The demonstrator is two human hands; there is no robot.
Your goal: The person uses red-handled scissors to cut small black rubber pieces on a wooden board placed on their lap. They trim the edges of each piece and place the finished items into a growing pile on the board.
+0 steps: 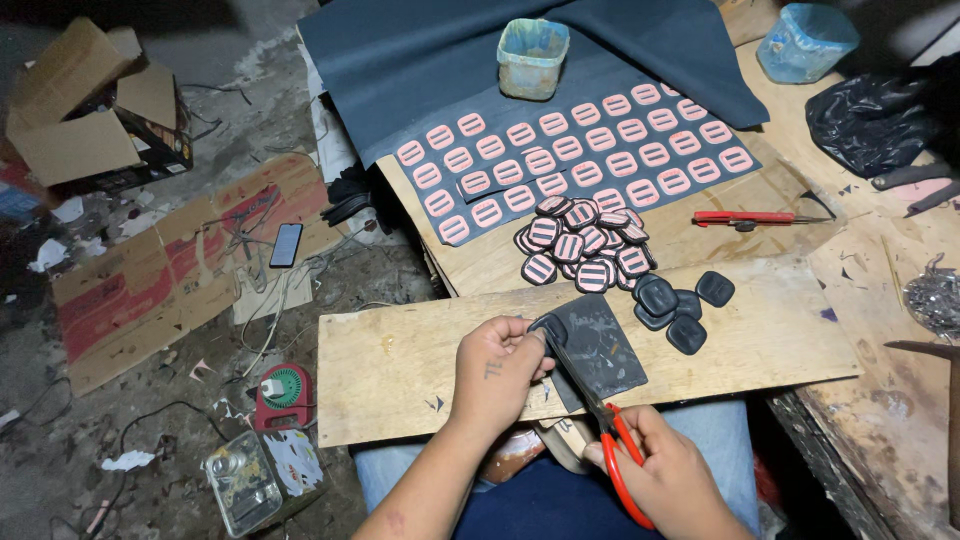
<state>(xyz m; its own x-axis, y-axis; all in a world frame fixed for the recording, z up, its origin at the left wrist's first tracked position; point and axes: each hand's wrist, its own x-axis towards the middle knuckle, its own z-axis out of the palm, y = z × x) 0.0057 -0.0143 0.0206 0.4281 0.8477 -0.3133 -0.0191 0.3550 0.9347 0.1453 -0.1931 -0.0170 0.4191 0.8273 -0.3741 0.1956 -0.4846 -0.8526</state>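
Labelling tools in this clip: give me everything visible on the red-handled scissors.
The scissors have bright red loop handles and slim dark metal blades. The right hand holds them with fingers through the loops, handles low near the lap, blades pointing up and left. The blades lie against a dark sheet piece that the left hand pinches at its corner. The tips are hard to make out against the sheet. They sit above the wooden board across the person's knees.

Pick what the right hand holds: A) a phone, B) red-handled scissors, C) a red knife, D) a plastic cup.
B: the right hand grips red-handled scissors, blades at the dark sheet that the left hand pinches over the board.
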